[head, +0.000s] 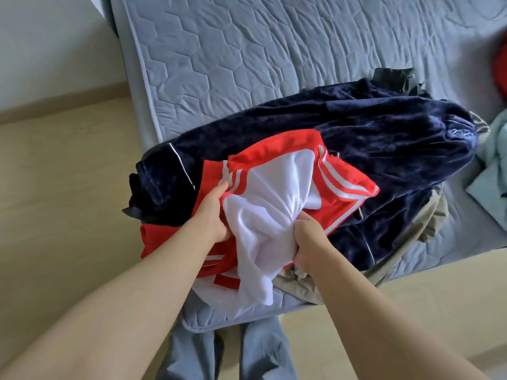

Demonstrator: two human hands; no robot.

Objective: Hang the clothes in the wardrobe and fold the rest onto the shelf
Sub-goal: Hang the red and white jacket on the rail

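Both my hands are clamped on the red and white garment (pixel 274 193), which lies at the near edge of the mattress (pixel 247 50). My left hand (pixel 214 212) grips its white-striped red edge and my right hand (pixel 310 242) bunches the white cloth. The navy velvet garment (pixel 356 127) under it has a stitched emblem (pixel 461 133) at its right end, too blurred to read. Khaki cloth (pixel 428 215) pokes out beneath, a black garment (pixel 395 75) lies at the far side, and pale blue cloth (pixel 493 165) is to the right.
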